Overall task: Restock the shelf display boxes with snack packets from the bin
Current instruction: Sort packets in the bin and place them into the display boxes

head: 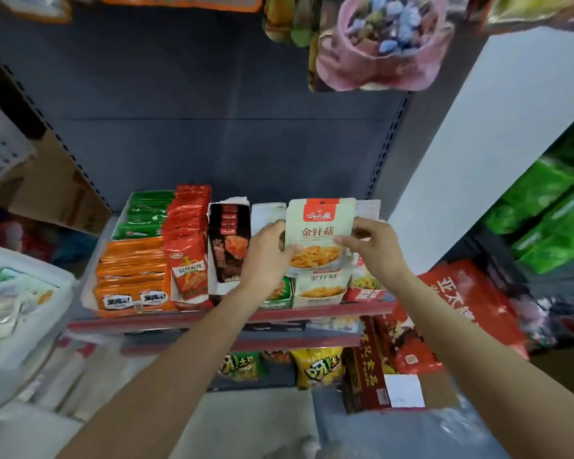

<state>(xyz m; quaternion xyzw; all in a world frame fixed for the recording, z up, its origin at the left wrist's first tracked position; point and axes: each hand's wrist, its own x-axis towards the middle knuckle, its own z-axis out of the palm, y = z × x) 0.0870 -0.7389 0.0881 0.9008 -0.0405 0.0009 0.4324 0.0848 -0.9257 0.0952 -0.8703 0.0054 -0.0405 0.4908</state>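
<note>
Now | packet (318, 236): pale green, red top, upright | both hands (267, 251) pinching its sides

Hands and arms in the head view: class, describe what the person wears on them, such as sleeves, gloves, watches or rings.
Both the left hand and the right hand are bare, with no gloves. No ring, watch or bracelet shows. Both forearms are uncovered as far as the picture's bottom edge; no sleeve is in view.
</note>
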